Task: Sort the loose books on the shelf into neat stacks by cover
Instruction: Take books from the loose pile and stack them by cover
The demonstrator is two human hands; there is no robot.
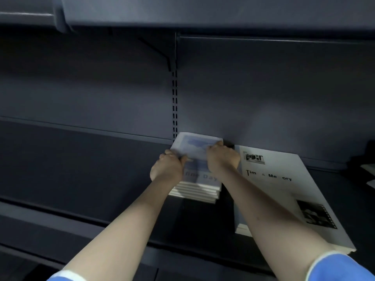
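Note:
A stack of blue-covered books (199, 184) lies on the dark shelf (81, 169), near the back wall. Its top copy (194, 145) sits skewed, pushed toward the back. My left hand (167, 168) grips that top book at its left edge. My right hand (222, 158) grips it at the right side, fingers curled over the cover. To the right lies a stack of large white books (284, 191) with black lettering and a film-strip picture; my right forearm crosses its left part.
The shelf's back panel has a slotted upright (175, 102) just behind the blue stack. Another shelf (203, 15) hangs overhead. At the far right edge some pale items (370, 175) lie half out of view.

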